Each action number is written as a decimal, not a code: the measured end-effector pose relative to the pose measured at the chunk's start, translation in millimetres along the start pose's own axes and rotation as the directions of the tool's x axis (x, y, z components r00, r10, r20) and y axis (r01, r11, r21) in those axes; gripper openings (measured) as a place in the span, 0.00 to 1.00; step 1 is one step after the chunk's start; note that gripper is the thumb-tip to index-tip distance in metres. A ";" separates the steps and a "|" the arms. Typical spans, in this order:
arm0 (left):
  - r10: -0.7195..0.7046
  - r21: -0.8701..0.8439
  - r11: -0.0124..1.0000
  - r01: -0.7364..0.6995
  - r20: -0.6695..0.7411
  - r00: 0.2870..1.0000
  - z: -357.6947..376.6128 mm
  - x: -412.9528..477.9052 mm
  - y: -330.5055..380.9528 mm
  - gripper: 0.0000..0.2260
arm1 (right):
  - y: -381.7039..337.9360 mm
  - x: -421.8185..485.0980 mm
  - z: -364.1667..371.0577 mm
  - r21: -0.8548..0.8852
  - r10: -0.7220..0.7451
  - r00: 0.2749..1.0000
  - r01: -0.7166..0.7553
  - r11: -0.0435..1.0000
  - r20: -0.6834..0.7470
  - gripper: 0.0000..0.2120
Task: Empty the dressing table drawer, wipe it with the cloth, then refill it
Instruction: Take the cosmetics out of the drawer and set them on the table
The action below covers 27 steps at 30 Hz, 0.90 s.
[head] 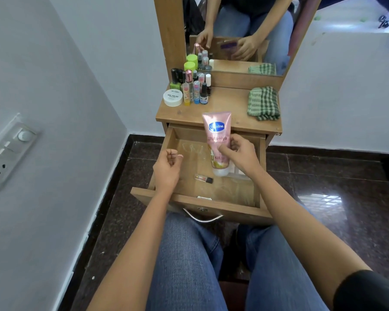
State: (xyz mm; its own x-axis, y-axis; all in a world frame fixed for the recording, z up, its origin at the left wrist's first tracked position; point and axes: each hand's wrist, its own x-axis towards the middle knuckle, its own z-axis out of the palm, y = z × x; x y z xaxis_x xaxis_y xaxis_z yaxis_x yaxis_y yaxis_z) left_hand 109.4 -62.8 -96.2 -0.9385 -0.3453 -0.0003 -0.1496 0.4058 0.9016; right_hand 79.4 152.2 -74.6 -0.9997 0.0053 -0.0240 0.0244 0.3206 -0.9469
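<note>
Tube (216, 135): mid-frame over the drawer (229, 205), cap down; your right hand (241, 154) pinches it
Left hand (167, 170): left of it; loosely curled, empty

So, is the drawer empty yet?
No, a small bottle lies on the floor of the drawer, and the right hand holds a pink tube over it.

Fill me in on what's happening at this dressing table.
A seated person has the drawer pulled open. Their right hand grips a pink lotion tube above it, while the left hand hovers beside, holding nothing. A small bottle lies on the drawer floor. Bottles and a white jar stand on the tabletop's left, and the green checked cloth sits folded on its right.
</note>
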 end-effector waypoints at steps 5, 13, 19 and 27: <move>0.058 0.050 0.997 -0.060 0.054 0.997 4.4 4.5 2.0 0.07 | -25.6 17.3 -2.1 0.059 -0.177 0.977 0.185 0.981 -0.115 0.10; 0.095 0.033 0.994 -0.102 0.171 0.981 22.8 10.1 7.0 0.05 | -60.3 78.6 -5.4 -0.032 -0.288 0.879 0.299 0.954 -0.380 0.12; 0.051 0.048 0.997 -0.062 0.206 0.977 25.7 14.0 2.1 0.05 | -60.5 122.0 -6.5 -0.136 -0.316 0.855 0.286 0.949 -0.410 0.13; 0.053 0.081 0.994 -0.075 0.242 0.969 27.7 23.6 -0.4 0.06 | -59.4 164.8 -3.0 -0.222 -0.328 0.853 0.256 0.941 -0.406 0.14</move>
State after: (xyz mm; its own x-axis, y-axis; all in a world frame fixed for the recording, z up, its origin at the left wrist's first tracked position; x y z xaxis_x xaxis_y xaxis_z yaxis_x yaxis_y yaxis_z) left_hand 78.7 -47.7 -108.5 -0.9925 -0.1083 -0.0572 -0.1040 0.4979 0.8610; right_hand -86.8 136.8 -21.3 -0.8616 0.2842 0.4206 -0.2337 0.5133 -0.8257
